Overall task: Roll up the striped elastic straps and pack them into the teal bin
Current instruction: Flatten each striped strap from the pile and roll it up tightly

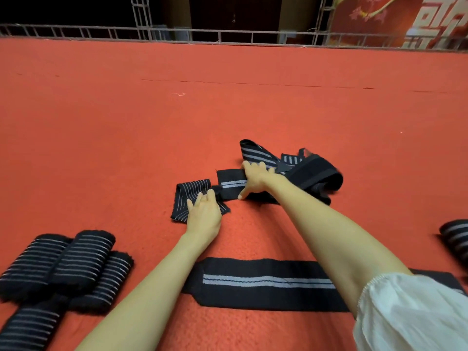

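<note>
A tangled pile of black elastic straps with grey stripes point(298, 171) lies on the red carpet in the middle. My right hand point(254, 177) presses flat on one strap of the pile, fingers spread and thumb down on the carpet side. My left hand point(203, 215) rests with straight fingers on a folded striped strap end point(187, 198) to the left. One strap point(266, 282) lies flat and unrolled close to me. Several rolled straps point(63, 264) are stacked at the lower left. No teal bin is in view.
Another rolled strap point(455, 239) shows at the right edge. The red carpet point(177, 122) stretches far ahead to a metal truss railing point(228, 36) at the back. A white sleeve point(410, 312) covers my right upper arm.
</note>
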